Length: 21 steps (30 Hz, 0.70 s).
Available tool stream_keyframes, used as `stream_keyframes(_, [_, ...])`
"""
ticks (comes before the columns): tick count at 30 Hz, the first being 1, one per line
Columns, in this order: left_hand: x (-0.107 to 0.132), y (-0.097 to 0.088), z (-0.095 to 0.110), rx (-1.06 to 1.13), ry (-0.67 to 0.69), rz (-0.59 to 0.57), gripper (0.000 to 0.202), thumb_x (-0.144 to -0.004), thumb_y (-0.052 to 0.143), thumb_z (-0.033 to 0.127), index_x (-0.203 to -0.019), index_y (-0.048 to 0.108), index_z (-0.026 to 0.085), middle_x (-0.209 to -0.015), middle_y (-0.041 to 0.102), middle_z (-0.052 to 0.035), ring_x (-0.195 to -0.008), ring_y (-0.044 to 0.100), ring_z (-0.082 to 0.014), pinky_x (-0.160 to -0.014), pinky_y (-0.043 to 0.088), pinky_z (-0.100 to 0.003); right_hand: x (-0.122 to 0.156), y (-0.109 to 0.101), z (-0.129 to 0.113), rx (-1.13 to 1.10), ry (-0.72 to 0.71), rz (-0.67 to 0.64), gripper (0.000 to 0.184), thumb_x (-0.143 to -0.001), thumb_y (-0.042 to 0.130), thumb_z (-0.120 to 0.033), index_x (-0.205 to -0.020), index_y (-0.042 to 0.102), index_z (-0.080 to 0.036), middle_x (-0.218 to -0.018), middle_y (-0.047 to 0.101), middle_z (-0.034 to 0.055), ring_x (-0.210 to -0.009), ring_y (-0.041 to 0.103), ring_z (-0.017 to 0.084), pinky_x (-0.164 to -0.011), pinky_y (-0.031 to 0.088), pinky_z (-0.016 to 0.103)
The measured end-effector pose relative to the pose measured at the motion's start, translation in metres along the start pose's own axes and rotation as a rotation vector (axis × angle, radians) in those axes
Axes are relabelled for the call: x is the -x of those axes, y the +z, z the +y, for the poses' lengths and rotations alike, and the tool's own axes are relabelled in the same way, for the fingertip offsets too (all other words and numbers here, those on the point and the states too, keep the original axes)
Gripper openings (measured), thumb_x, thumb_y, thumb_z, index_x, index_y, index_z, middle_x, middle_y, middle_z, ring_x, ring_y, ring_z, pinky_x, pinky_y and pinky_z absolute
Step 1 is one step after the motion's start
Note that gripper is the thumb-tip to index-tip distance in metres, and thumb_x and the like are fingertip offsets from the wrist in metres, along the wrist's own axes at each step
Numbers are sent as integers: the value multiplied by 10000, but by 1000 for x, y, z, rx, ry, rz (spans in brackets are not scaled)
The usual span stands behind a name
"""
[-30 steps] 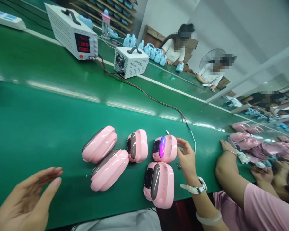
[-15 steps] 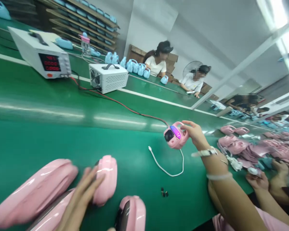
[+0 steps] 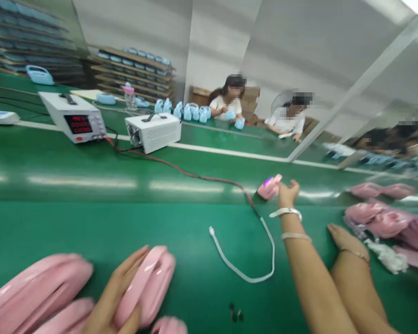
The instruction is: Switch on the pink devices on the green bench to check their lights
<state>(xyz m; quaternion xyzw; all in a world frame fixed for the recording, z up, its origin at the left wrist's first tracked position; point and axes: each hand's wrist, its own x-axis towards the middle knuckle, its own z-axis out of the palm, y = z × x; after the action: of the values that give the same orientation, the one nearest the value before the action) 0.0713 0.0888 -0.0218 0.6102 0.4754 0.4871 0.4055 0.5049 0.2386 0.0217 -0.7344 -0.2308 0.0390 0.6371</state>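
Fingers of left hand (image 3: 116, 297) on pink case (image 3: 146, 285) — right hand (image 3: 287, 192) touching lit pink device (image 3: 269, 188)

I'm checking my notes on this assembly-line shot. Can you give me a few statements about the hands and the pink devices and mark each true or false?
1. The right hand is at a pink device with a purple light, far out on the green belt. True.
2. The left hand rests on a blue device. False: it lies on a pink device near the belt's front edge.
3. The white cable lies loose on the belt, its plug end free. True.
4. The power supply with the red display is dark. False: its red digits are lit.
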Motion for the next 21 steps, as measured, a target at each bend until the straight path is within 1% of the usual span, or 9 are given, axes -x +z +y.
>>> stream_keyframes(1, [1,0,5,-36,-55,-41,548,-839,561,343,-1369,432,398,-1356,557,-13,-1259,521,-274,-1042,474,-399,15,-6,3,-21,37,-6,436,-754,647,-246,-1162,529,-146,-1171,556,109,-1006,554,160,-816,463,269])
stream_keyframes(3, [-2,6,15,-28,-135,-150,550,-838,586,331,-1362,421,353,-1380,533,-28,-1307,472,-251,-1109,393,-388,59,-18,8,-124,89,-144,386,-761,623,-340,-1089,567,-146,-1037,613,72,-856,596,131,-727,476,251])
stream_keyframes(5, [-11,16,19,46,-172,-178,577,-834,604,376,-1368,401,287,-1321,577,-66,-1272,504,-247,-1114,365,-386,118,-28,10,-334,143,-460,373,-701,683,-425,-917,612,-130,-875,640,61,-751,605,130,-691,480,255])
stream_keyframes(7, [-21,25,19,100,-176,-132,524,-853,565,449,-1315,467,222,-1250,613,-87,-1217,538,-243,-1081,379,-362,180,-34,11,-398,259,-753,382,-634,742,-430,-859,641,-138,-854,664,70,-796,629,163,-720,494,282])
stream_keyframes(8, [-27,28,16,113,-168,-81,488,-867,526,476,-1271,512,203,-1215,625,-86,-1195,546,-237,-1060,385,-344,208,-34,11,-421,304,-859,385,-626,753,-414,-887,656,-149,-918,675,77,-873,634,176,-793,499,305])
stream_keyframes(11, [-42,33,3,167,-244,73,443,-824,538,458,-1181,581,199,-1103,647,-53,-1108,568,-216,-953,427,-291,266,-26,16,-552,459,-986,445,-578,784,-334,-985,666,-199,-1176,630,56,-1169,549,188,-1067,388,342])
stream_keyframes(13, [-49,33,-6,230,-375,10,499,-719,637,413,-1170,594,205,-1089,652,-41,-1054,587,-217,-854,462,-264,285,-19,19,-641,571,-1031,487,-557,796,-298,-1018,661,-219,-1256,589,39,-1255,486,191,-1137,314,345])
stream_keyframes(15, [-53,34,-11,279,-449,-109,514,-646,704,407,-1109,637,193,-1117,658,-54,-1038,601,-234,-784,487,-251,292,-16,21,-708,637,-1080,491,-562,801,-288,-1026,659,-219,-1245,594,37,-1242,494,198,-1140,313,354])
stream_keyframes(21, [-52,29,-19,335,-413,-194,519,-581,801,380,-1058,686,210,-1161,667,-80,-1153,569,-299,-833,516,-271,292,-17,26,-769,640,-1165,547,-543,828,-231,-1060,650,-222,-1212,614,27,-1186,536,194,-1109,363,352])
